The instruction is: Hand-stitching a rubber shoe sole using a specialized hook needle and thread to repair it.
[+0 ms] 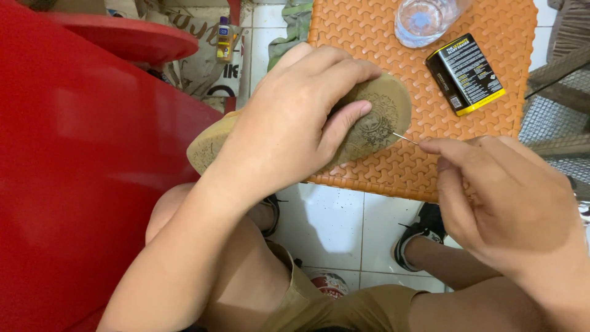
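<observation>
From the head view, the left hand [289, 117] has its grip closed over a tan rubber-soled shoe [375, 120], sole up, on the orange woven plastic desk [381, 166]. Just right, the right hand [498, 190] pinches a thin metal needle [404, 138] touching the sole's edge.

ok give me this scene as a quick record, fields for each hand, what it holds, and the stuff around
left hand: left hand presses down on a tan shoe sole, tread side up
right hand: right hand pinches a thin needle whose tip meets the sole's edge
surface: orange woven stool
on surface: black and yellow tin, clear glass
left side: red table
</observation>
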